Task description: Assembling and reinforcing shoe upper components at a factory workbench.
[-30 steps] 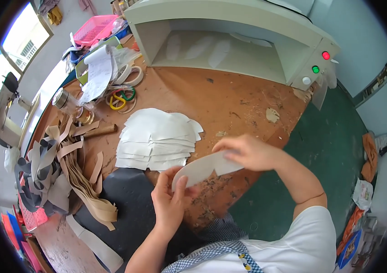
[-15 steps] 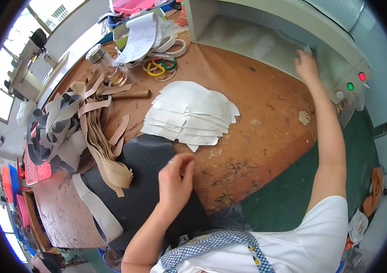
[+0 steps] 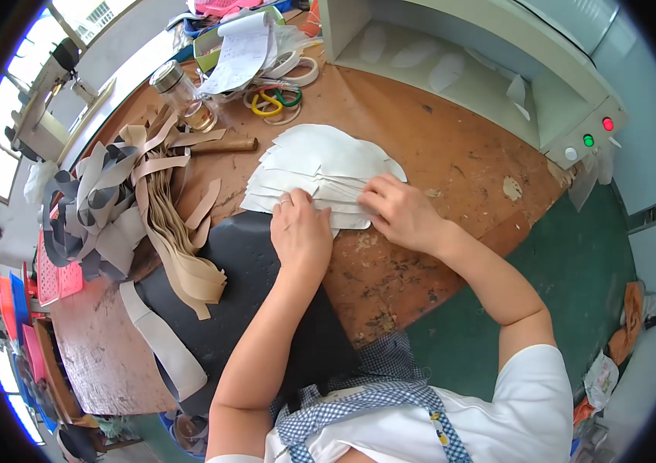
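Note:
A fanned stack of thin white cut pieces (image 3: 335,150) lies on the brown worktable, its overlapping edges toward me. My left hand (image 3: 301,235) is at the near left edge of the stack, fingers bent and closed on the pieces, partly over a black mat (image 3: 247,255). At the near right edge, my right hand (image 3: 401,212) pinches the edges of some pieces between thumb and fingers. How many pieces each hand grips is hidden. Several similar white pieces (image 3: 446,71) lie inside the pale box-shaped machine (image 3: 559,143) beyond.
Tan strips (image 3: 177,262) and grey strips (image 3: 104,204) heap at left beside a wooden handle (image 3: 224,145). A glass jar (image 3: 189,100), tape rolls (image 3: 302,72), yellow-and-green-handled scissors (image 3: 268,102) and papers (image 3: 243,54) stand behind. A pale strip (image 3: 162,343) crosses the mat's left edge.
My right hand has come back from inside the machine to the stack's right edge. My left hand has moved forward onto the stack. White pieces now show near the machine's right inner side.

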`<state>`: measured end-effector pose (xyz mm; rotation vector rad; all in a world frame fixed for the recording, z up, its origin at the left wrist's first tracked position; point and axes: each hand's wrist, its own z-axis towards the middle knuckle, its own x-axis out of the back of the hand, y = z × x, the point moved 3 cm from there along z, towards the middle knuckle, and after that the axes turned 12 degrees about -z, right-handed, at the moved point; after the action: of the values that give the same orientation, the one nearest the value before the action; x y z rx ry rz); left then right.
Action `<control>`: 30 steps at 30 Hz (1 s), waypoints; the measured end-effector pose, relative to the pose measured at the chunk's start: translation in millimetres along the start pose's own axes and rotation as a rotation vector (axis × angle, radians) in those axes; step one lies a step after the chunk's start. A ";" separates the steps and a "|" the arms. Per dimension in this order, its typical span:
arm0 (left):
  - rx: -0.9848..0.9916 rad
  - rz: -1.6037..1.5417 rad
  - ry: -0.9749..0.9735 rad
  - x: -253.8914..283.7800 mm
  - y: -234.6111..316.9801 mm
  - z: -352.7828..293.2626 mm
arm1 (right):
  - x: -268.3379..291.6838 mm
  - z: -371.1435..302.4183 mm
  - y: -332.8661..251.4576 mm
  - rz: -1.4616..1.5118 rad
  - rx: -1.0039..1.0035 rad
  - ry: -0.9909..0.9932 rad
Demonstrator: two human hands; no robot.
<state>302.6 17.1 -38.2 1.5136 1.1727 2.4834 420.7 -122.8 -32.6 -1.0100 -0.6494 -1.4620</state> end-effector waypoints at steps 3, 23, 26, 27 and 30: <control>-0.060 -0.012 0.106 -5.1 -4.2 -8.8 | 0.8 -4.4 -3.4 -0.054 0.024 -0.006; 0.057 -0.175 0.170 -23.3 0.0 -3.5 | -9.9 -9.7 -16.7 0.007 -0.243 0.191; -0.123 -0.447 0.009 -30.6 17.6 -22.8 | -9.5 -11.3 -4.1 0.230 -0.413 0.220; -0.178 -0.530 -0.070 -32.6 31.9 -31.3 | -8.9 -14.5 5.5 0.381 -0.519 0.199; -0.381 -0.831 -0.547 -24.5 83.8 -78.3 | -4.6 -20.3 27.1 0.504 -0.632 0.188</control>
<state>285.6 -98.3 -26.9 1.1452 0.8915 1.5060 442.4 -142.3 -50.3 -1.3713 0.2266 -1.2975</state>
